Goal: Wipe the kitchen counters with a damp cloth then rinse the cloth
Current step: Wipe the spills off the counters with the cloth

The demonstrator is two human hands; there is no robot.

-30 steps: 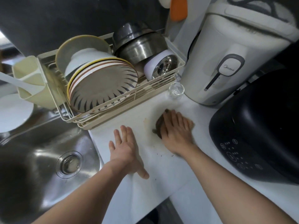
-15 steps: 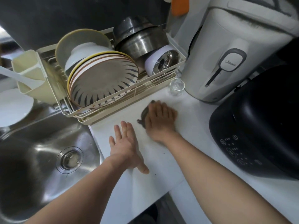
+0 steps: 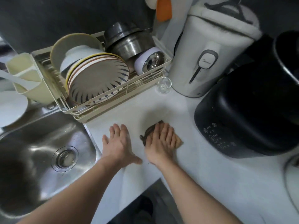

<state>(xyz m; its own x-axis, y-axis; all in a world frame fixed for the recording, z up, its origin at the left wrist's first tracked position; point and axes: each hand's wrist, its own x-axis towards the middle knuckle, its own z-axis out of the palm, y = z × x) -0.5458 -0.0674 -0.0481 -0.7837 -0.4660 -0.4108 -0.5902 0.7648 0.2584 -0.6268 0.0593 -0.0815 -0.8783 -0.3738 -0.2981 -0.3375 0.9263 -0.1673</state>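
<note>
Far left of frame: a white plate (image 3: 11,107) lies at the edge, with a cream utensil caddy (image 3: 27,80) above it. Lower left: the steel sink (image 3: 24,159), basin bare around the drain (image 3: 64,159). The rinse step belongs here; not yet begun, by my reading.

Upper centre-left: dish rack (image 3: 119,101) loaded with striped plates (image 3: 98,83), a steel pot (image 3: 129,41) and a cup on its side. The rack's front rail sits just above the wiped strip. Risk: a wide stroke toward the top of the frame bumps the rail and rattles the leaning plates.

Centre: left hand (image 3: 118,143) flat on the white counter (image 3: 202,183), fingers spread, thumb out toward the other hand, gripping nothing; it looks like a brace. Just right of it, right hand (image 3: 161,143) palm-down, fingers extended and close together, pressing the brown cloth (image 3: 178,142) onto the counter. Not a closed grasp, only pressure. The cloth peeks out at the fingertips and on both sides of the hand. Risk: with no pinch, it may bunch or slip out under a quick stroke. A few dark specks by the wrist could be missed or pushed off the front edge to the floor.

Upper centre-right: small clear glass (image 3: 164,85), upright, just beside the rack corner and a white appliance (image 3: 210,59). Light and easily tipped if the cloth sweeps that way.

Right: black cooker (image 3: 250,110), touch panel facing the wiped area. A damp cloth dragged against it could wet the controls.
</note>
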